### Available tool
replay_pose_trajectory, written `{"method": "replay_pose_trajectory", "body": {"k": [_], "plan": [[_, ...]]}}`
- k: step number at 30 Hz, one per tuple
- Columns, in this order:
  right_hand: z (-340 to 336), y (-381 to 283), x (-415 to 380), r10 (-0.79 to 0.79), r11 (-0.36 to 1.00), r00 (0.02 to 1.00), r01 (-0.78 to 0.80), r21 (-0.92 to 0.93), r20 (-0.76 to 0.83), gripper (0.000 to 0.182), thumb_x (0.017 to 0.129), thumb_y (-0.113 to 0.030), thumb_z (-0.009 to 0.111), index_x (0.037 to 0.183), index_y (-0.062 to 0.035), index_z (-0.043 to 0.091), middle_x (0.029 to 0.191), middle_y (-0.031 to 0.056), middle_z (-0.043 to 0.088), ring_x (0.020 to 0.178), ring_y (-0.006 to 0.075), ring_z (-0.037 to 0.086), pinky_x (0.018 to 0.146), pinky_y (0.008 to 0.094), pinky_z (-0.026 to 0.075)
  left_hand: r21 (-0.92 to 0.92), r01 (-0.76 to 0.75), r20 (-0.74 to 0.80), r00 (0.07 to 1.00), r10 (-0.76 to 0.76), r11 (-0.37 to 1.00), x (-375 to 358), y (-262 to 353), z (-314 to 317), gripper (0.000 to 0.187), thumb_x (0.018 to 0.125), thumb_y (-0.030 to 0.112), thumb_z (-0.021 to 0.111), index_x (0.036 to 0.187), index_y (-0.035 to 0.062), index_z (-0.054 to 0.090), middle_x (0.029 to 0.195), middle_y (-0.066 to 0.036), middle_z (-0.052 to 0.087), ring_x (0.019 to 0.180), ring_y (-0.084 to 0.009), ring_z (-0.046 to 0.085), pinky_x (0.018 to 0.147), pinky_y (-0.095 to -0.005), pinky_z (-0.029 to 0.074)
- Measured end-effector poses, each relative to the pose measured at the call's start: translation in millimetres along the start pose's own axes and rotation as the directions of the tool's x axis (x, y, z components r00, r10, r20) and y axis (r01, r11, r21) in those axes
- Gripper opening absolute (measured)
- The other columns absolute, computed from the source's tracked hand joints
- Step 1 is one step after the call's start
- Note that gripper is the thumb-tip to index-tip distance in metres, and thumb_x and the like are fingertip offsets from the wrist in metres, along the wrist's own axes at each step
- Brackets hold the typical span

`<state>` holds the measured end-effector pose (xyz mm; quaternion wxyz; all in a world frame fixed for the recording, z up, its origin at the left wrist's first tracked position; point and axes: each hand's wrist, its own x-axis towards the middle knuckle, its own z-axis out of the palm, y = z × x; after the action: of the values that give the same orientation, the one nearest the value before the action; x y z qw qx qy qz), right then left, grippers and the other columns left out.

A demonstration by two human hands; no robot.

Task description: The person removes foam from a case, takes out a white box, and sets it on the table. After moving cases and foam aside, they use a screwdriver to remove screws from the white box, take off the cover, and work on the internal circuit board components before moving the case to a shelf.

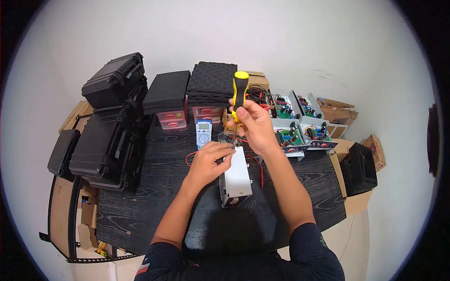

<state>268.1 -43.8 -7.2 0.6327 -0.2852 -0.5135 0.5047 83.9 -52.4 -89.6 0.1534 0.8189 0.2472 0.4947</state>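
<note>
My right hand point(255, 124) is closed on a screwdriver point(240, 86) with a yellow and black handle, held upright. Its thin shaft points down to the far end of a white metal box point(237, 177). My left hand point(211, 160) rests at the box's upper left, fingers curled with their tips beside the screwdriver's tip. Whether a screw sits between those fingertips is too small to tell. Just beyond the left hand lies a blue-edged multimeter point(203, 135). A red test probe point(262, 180) lies on the table to the right of the box.
Black hard cases point(108, 140) are stacked at the left. Black foam sheets point(212, 79) top small drawer units point(171, 120) at the back. Several open metal housings with green circuit boards point(288, 136) stand at the right. An open cardboard box point(358, 201) is beyond the black table's point(154, 201) right edge.
</note>
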Motion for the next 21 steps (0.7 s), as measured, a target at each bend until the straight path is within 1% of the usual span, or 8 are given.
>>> {"method": "replay_pose_trajectory", "body": {"k": [4,8,11,12,15,16,19,21], "plan": [[-10.9,-0.5,9.2,0.09,0.963,0.989,-0.116,0.245,0.113,0.034,0.111,-0.031,0.057,0.135,-0.0066,0.059,0.114,0.0106,0.075,0.084,0.0147,0.074,0.057,0.0217,0.054,-0.009,0.02,0.014,1.0,-0.02,1.0,-1.5,0.1,0.7,0.02,0.085,0.009,0.075,0.104,0.0045,0.081,0.111,-0.013,0.078,0.099,-0.0304,0.074,0.089,-0.0409,0.059],[-16.0,3.8,10.2,0.007,0.963,0.997,-0.029,0.267,0.082,0.027,0.11,-0.029,0.06,0.127,-0.0086,0.055,0.113,0.0116,0.073,0.083,0.015,0.074,0.055,0.0204,0.052,-0.009,0.03,0.026,0.999,-0.03,1.0,-1.3,0.2,-0.6,0.022,0.085,0.009,0.075,0.106,0.0056,0.082,0.111,-0.013,0.078,0.1,-0.0298,0.074,0.09,-0.0404,0.059],[-10.2,11.9,3.3,-0.155,0.985,0.987,0.153,-0.077,-0.027,0.028,0.107,-0.024,0.067,0.126,-0.007,0.056,0.11,0.0086,0.072,0.081,0.0145,0.074,0.055,0.0199,0.051,-0.059,0.061,0.042,0.997,-0.058,0.996,-1.5,-3.2,1.6,0.023,0.086,0.009,0.075,0.107,0.0064,0.082,0.114,-0.014,0.078,0.102,-0.0298,0.074,0.091,-0.0399,0.059],[-3.3,7.5,-0.1,-0.182,0.981,0.983,0.18,-0.07,-0.036,0.033,0.104,-0.02,0.072,0.128,-0.0048,0.057,0.108,0.0071,0.071,0.079,0.0141,0.074,0.054,0.0205,0.05,-0.089,0.082,0.052,0.996,-0.078,0.993,-2.6,-4.4,3.0,0.024,0.086,0.009,0.075,0.108,0.0067,0.082,0.115,-0.014,0.078,0.103,-0.0301,0.074,0.092,-0.0398,0.059],[-5.6,8.7,3.7,-0.02,1.0,1.0,0.021,0.015,-0.01,0.036,0.105,-0.022,0.07,0.133,-0.0041,0.057,0.11,0.0078,0.071,0.08,0.0146,0.074,0.054,0.0215,0.05,-0.134,0.114,0.068,0.992,-0.106,0.984,-5.4,-9.1,4.5,0.025,0.087,0.009,0.074,0.11,0.0072,0.082,0.117,-0.016,0.077,0.104,-0.031,0.075,0.092,-0.0397,0.059],[-8.6,10.1,7.4,0.049,0.99,0.999,-0.049,0.136,0.001,0.037,0.107,-0.023,0.066,0.138,-0.0045,0.056,0.109,0.0085,0.072,0.078,0.0144,0.072,0.055,0.0223,0.05,-0.144,0.117,0.071,0.992,-0.108,0.983,-5.6,-10.2,5.3,0.025,0.087,0.009,0.074,0.111,0.0073,0.082,0.118,-0.016,0.077,0.105,-0.0314,0.075,0.093,-0.0396,0.059],[-11.1,10.7,16.1,0.067,0.955,0.998,-0.058,0.292,-0.018,0.037,0.109,-0.025,0.063,0.139,-0.0052,0.055,0.109,0.0093,0.073,0.074,0.014,0.07,0.055,0.0216,0.05,-0.148,0.098,0.066,0.994,-0.089,0.984,-5.9,-11.9,6.1,0.026,0.087,0.01,0.074,0.111,0.0072,0.082,0.119,-0.017,0.077,0.106,-0.0318,0.075,0.093,-0.0396,0.059],[-10.5,12.9,16.1,0.021,0.962,0.998,-0.005,0.272,-0.058,0.029,0.109,-0.023,0.063,0.131,-0.0058,0.056,0.11,0.0108,0.072,0.073,0.0132,0.069,0.055,0.0211,0.049,-0.148,0.118,0.075,0.991,-0.107,0.982,-5.8,-11.1,5.4,0.026,0.087,0.01,0.074,0.111,0.0071,0.082,0.119,-0.017,0.077,0.106,-0.0318,0.075,0.093,-0.0393,0.059]]}}
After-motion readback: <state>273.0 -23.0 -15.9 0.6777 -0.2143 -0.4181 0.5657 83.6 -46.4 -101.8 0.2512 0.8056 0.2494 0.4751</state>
